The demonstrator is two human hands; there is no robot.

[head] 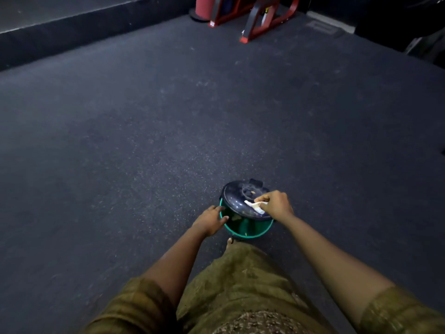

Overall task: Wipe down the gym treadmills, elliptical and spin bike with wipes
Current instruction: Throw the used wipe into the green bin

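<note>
The right hand (275, 204) curls its fingers round a crumpled white wipe (251, 205), which pokes out past the fingertips onto the dark lid (237, 197) (tilted up off its bin). The left hand (210, 221) has its fingers nearly straight, their tips touching the green bin (248, 231) at its rim, just under the lid's edge.

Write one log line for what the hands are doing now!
left hand: touches rim of green bin | right hand: pinches white wipe over dark lid
</note>
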